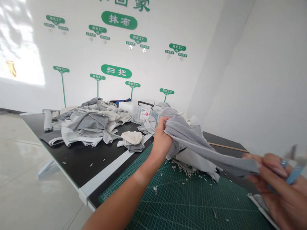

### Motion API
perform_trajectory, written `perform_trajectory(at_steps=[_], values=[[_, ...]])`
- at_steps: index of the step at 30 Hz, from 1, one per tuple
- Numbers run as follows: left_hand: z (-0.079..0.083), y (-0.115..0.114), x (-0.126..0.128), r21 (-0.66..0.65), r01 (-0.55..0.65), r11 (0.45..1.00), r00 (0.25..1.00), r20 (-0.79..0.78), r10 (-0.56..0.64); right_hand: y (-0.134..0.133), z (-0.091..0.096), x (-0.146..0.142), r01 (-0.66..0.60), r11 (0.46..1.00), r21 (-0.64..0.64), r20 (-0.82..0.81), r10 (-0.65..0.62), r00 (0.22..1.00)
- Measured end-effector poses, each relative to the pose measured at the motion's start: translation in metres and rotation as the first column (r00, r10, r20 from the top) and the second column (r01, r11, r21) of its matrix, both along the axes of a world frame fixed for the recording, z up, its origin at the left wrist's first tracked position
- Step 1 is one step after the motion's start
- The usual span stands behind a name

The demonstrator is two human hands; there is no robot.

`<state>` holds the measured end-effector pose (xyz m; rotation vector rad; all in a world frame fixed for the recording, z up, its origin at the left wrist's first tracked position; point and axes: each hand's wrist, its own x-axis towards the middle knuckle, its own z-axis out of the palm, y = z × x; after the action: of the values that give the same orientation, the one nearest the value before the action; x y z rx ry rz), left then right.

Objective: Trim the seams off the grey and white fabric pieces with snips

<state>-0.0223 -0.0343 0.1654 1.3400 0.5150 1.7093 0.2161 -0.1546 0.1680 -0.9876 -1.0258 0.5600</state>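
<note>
Grey cloth (190, 139) looks soft, light, IMO best held near edges; fingers of L hand (163, 136) grip it, R hand (280, 186) too, w/ blue-handled tool (294, 174).

The gray cloth (205, 150) is soft and wrinkly, held up in the air. It is bunched at its far left part and pulled into a long strip toward the near right, with a stitched edge. The small scissors (295, 174) are at the right, blue and silver, points up, blurry.
</note>
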Motion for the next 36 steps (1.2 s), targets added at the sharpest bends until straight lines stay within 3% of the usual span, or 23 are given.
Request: perform_trajectory(at_steps=[3, 5, 9, 11, 15, 17, 20, 23, 24, 26, 27, 29, 31, 32, 34, 36], values=[[0.000, -0.013, 0.007, 0.044, 0.147, 0.988, 0.986, -0.088, -0.143, 0.011, -0.021, -0.005, -0.028, 0.993, -0.117, -0.025, 0.025, 0.999], [-0.008, -0.022, 0.018, 0.074, 0.262, 0.962, 0.953, -0.174, -0.246, 0.018, -0.032, -0.011, -0.052, 0.991, -0.127, 0.000, 0.052, 0.999], [-0.026, -0.035, 0.041, 0.178, 0.390, 0.904, 0.883, -0.350, -0.312, 0.027, -0.052, -0.016, -0.160, 0.973, -0.169, -0.024, 0.158, 0.987], [-0.033, -0.041, 0.048, 0.201, 0.357, 0.912, 0.861, -0.449, -0.239, 0.028, -0.060, -0.014, -0.161, 0.965, -0.208, -0.063, 0.151, 0.987], [-0.038, -0.045, 0.052, 0.282, 0.109, 0.953, 0.750, -0.653, 0.107, 0.028, -0.069, -0.007, -0.153, 0.957, -0.249, -0.180, 0.109, 0.978], [-0.038, -0.044, 0.050, 0.308, 0.082, 0.948, 0.703, -0.692, 0.164, 0.028, -0.070, -0.003, -0.167, 0.953, -0.252, -0.198, 0.118, 0.973], [-0.038, -0.041, 0.045, 0.276, 0.185, 0.943, 0.717, -0.694, 0.062, 0.029, -0.069, 0.001, -0.152, 0.960, -0.235, -0.159, 0.116, 0.980], [-0.037, -0.040, 0.040, 0.148, 0.329, 0.933, 0.764, -0.622, -0.171, 0.028, -0.065, 0.005, -0.137, 0.968, -0.208, -0.149, 0.107, 0.983], [-0.037, -0.039, 0.038, 0.072, 0.418, 0.905, 0.747, -0.594, -0.298, 0.028, -0.064, 0.007, -0.135, 0.970, -0.202, -0.150, 0.106, 0.983], [-0.038, -0.039, 0.038, -0.094, 0.596, 0.798, 0.645, -0.536, -0.545, 0.026, -0.061, 0.009, -0.131, 0.972, -0.197, -0.144, 0.103, 0.984], [-0.040, -0.039, 0.038, -0.156, 0.635, 0.756, 0.606, -0.506, -0.614, 0.025, -0.060, 0.010, -0.132, 0.971, -0.198, -0.137, 0.106, 0.985], [-0.044, -0.039, 0.042, -0.182, 0.615, 0.767, 0.626, -0.479, -0.616, 0.023, -0.058, 0.010, -0.149, 0.967, -0.206, -0.131, 0.124, 0.984], [-0.051, -0.037, 0.047, -0.108, 0.590, 0.800, 0.665, -0.496, -0.558, 0.020, -0.057, 0.009, -0.173, 0.960, -0.218, -0.128, 0.147, 0.981], [-0.055, -0.035, 0.050, -0.075, 0.610, 0.789, 0.655, -0.513, -0.555, 0.019, -0.056, 0.008, -0.178, 0.958, -0.224, -0.120, 0.154, 0.981], [-0.063, -0.030, 0.052, -0.096, 0.673, 0.733, 0.562, -0.577, -0.592, 0.015, -0.055, 0.008, -0.164, 0.959, -0.232, -0.076, 0.150, 0.986], [-0.070, -0.022, 0.051, -0.205, 0.670, 0.713, 0.465, -0.633, -0.619, 0.013, -0.054, 0.007, -0.119, 0.963, -0.240, 0.026, 0.129, 0.991]])
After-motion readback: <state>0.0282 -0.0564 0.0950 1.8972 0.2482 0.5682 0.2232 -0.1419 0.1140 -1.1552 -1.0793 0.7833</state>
